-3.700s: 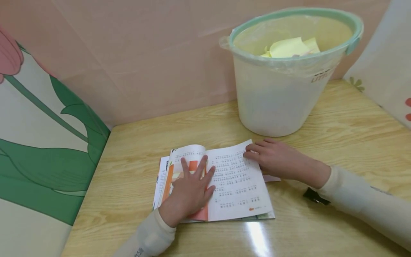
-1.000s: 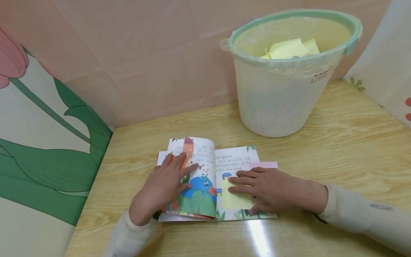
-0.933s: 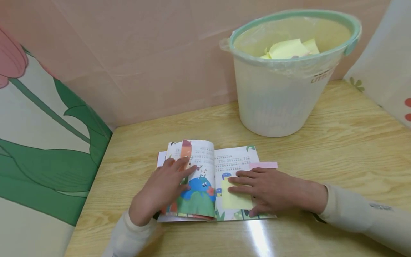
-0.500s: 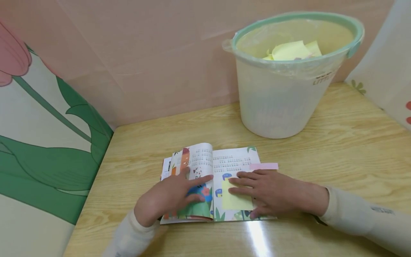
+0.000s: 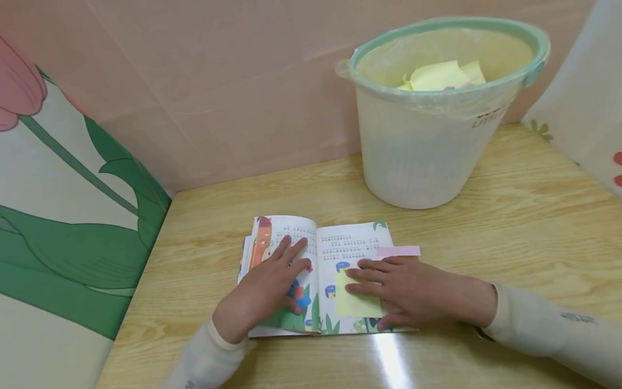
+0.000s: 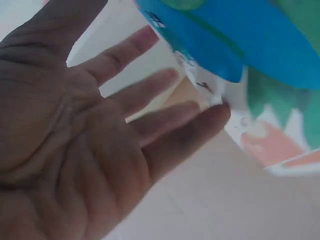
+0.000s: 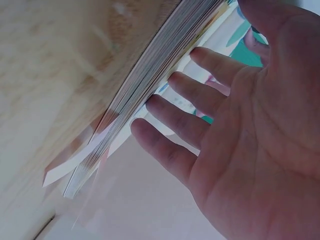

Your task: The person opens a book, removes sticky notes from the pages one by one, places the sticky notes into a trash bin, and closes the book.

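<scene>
- Head view: an open, colourfully illustrated picture book (image 5: 340, 254) lies flat on the pale wood-grain table (image 5: 510, 216), near its front edge. The left hand (image 5: 264, 292) rests flat on the left page, fingers straight and spread, gripping nothing. The right hand (image 5: 413, 292) lies flat on the right page, its straight fingers touching the edge of a pale yellow square sticky note (image 5: 357, 302) stuck there. A pink strip-shaped sticky tab (image 5: 398, 251) juts from the page edge just beyond this hand. A translucent white plastic bin with a mint-green rim (image 5: 423, 151) stands well behind the book (yellow paper scraps inside). Judged risk: peeling the note fast could tear the printed page, since no finger pins the paper beside it
- Left wrist view: the palm and straight fingers (image 6: 150, 90) face the blue-and-green page; blurred. Judged risk: if this hand lifts, the curved left leaves may spring back over the spread
- Right wrist view: the open palm (image 7: 250, 130) hovers at the stacked page edges. Judged risk: fingertips could catch several leaves together
</scene>
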`<state>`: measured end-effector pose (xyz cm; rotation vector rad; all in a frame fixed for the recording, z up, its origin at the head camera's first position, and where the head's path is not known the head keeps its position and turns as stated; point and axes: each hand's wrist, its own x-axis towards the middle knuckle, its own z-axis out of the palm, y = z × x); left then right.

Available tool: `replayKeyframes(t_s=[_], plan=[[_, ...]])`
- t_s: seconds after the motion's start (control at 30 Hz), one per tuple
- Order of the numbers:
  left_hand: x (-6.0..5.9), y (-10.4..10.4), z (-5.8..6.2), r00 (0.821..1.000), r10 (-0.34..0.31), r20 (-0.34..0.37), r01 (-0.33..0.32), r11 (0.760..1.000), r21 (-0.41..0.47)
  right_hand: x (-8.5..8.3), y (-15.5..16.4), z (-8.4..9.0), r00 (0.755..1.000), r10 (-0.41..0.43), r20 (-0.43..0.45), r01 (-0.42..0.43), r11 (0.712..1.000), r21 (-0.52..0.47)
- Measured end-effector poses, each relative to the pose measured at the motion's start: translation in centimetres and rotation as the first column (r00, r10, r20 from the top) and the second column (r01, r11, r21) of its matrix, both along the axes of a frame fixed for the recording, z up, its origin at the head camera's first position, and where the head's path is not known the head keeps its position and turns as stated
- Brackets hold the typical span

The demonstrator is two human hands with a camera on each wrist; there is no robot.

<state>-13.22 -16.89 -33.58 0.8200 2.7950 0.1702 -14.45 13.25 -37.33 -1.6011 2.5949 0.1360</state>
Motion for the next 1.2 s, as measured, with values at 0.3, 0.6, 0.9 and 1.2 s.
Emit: replayKeyframes(t_s=[0.3, 0.6, 0.9, 1.2], plan=[[-0.8, -0.5, 0.2, 0.959, -0.037, 0.281, 0.036, 0.999, 0.009, 0.0, 0.0, 0.1, 0.999, -0.022, 0.043, 0.021, 1.000, 0.023], [-0.9, 0.2, -0.7, 0.976, -0.071, 0.208, 0.064, 0.997, 0.041, 0.0, -0.2, 0.1, 1.000, 0.001, 0.019, -0.001, 1.000, 0.003], [-1.1, 1.2, -1.6, 0.987, 0.052, 0.154, -0.047, 0.998, -0.032, 0.0, -0.3, -0.3, 1.000, 0.018, -0.002, -0.018, 1.000, -0.024], [-1.9, 0.3, -1.5, 0.949, -0.023, 0.315, 0.010, 0.999, 0.042, 0.1, -0.2, -0.1, 1.000, 0.001, 0.021, -0.001, 1.000, -0.008]])
